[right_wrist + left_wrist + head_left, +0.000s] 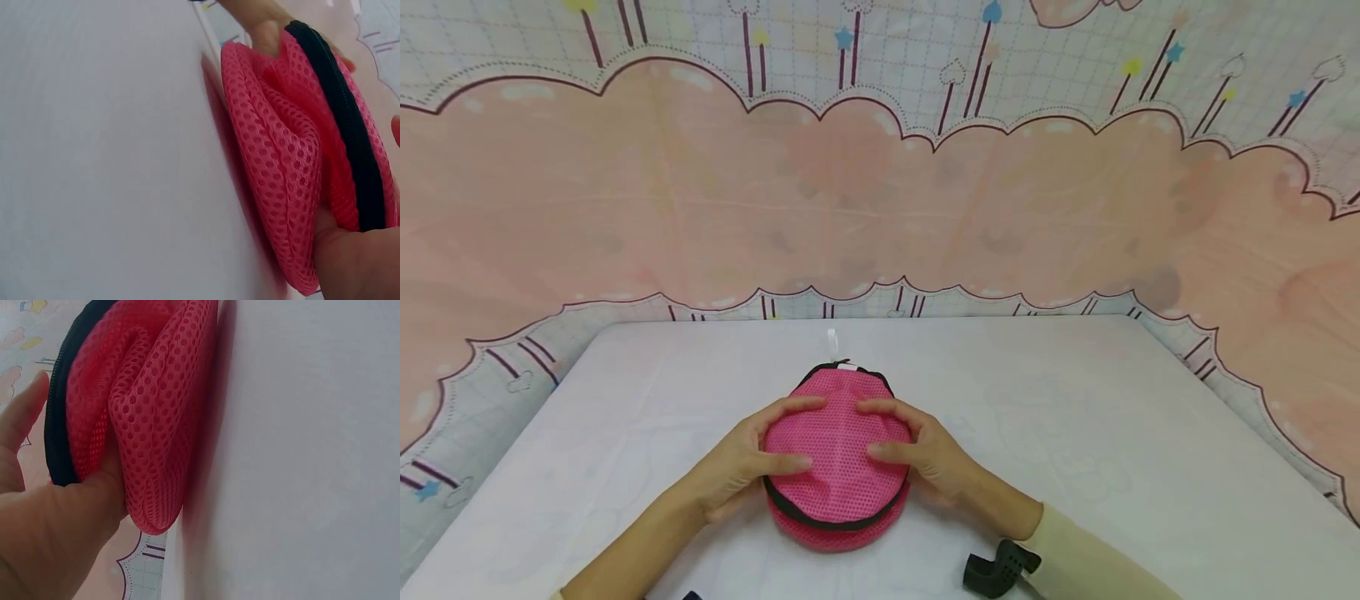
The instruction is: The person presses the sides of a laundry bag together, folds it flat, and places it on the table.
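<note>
A round pink mesh zip pouch with black zipper trim lies near the middle of the white table, its side wall folded in. My left hand grips its left edge, thumb and a finger on top and the others out of sight beneath. From the other side, my right hand holds the right edge the same way. In the left wrist view the pouch shows its dark zipper between thumb and fingers. Seen from the right wrist, the mesh side sags in a fold below the zipper band.
A white cloth-like surface covers the table. Behind it hangs a printed backdrop with cloud and candle drawings. A black curved strap piece sits by the right sleeve. A small pale tab sticks up behind the pouch.
</note>
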Available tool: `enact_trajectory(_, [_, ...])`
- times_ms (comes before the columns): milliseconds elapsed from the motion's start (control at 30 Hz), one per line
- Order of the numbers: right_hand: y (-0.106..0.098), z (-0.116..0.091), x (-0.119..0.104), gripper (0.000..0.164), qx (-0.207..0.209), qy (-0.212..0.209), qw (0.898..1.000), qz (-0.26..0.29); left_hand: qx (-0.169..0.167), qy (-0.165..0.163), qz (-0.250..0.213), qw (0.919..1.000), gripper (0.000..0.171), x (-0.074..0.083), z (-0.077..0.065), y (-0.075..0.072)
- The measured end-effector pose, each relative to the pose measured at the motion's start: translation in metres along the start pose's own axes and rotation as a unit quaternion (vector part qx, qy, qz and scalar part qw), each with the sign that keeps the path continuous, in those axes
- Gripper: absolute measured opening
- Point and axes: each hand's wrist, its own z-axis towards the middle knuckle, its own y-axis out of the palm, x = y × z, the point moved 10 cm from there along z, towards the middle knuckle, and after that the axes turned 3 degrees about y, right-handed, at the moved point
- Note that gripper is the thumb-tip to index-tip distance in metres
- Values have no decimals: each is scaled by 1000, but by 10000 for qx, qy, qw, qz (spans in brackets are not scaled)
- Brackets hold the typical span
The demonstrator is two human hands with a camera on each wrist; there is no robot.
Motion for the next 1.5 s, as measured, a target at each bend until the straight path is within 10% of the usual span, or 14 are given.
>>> enact_trajectory(367, [-2,-4,-8,55,-283,229,9987,-360,-54,83,28,9999,61,10,-6,-6])
enact_trajectory(600, [-7,-11,-24,52,-621,254,9837,-1668,523,-206,1152,9917,55,25,-19,-25])
enact_trajectory(967, [-15,-16,-59,57,449,-318,9191,-3902,820,181,3340,9388,74,63,-17,-14])
enact_trajectory(1233, [11,-11,-62,72,382,-998,8395,-5328,320,534,4835,8731,95,56,-4,12])
enact_trajectory(1500, [28,-7,-49,80,77,-885,8098,-5799,76,682,5619,8244,107,42,3,21])
